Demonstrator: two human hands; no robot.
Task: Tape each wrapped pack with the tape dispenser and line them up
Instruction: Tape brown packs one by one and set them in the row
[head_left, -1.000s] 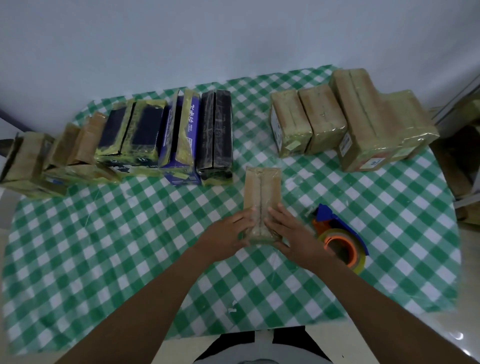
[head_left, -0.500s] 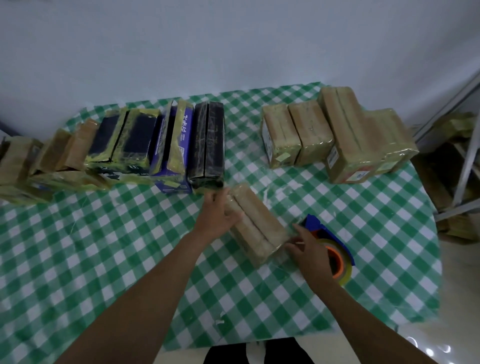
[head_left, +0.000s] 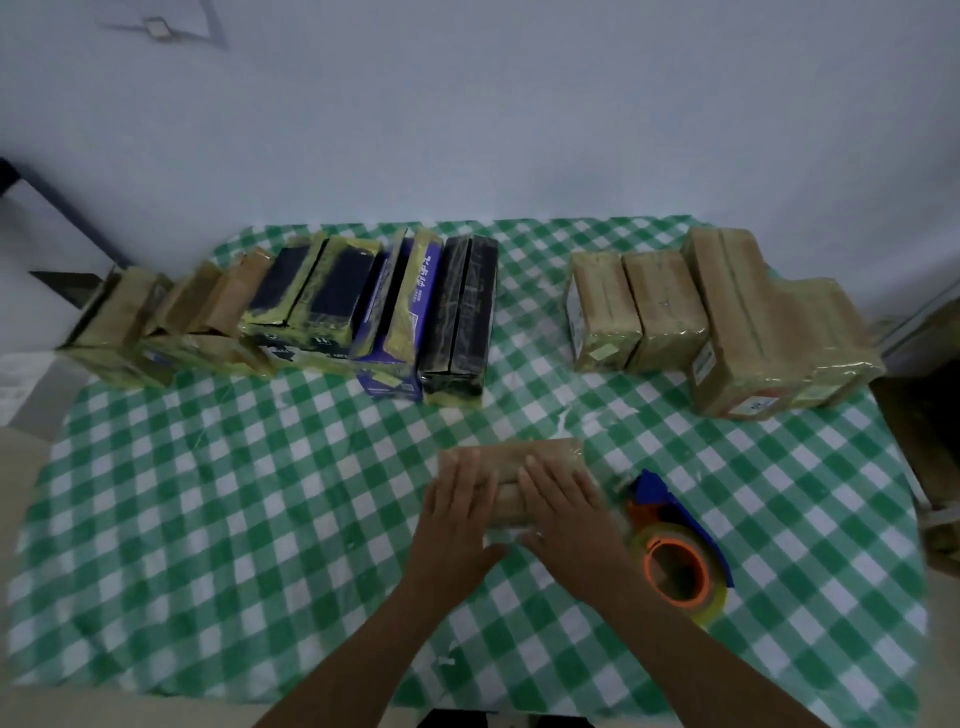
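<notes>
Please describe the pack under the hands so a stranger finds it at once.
On the green checked tablecloth, look in front of the back rows of packs. Beside the blue tape dispenser lies a brown plastic-wrapped pack; it alone lies crosswise, apart, with the left hand and right hand flat on it.

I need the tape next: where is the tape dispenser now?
In the head view the tape dispenser lies on the green checked tablecloth, near right, just beside the right hand that rests on the brown pack.
</notes>
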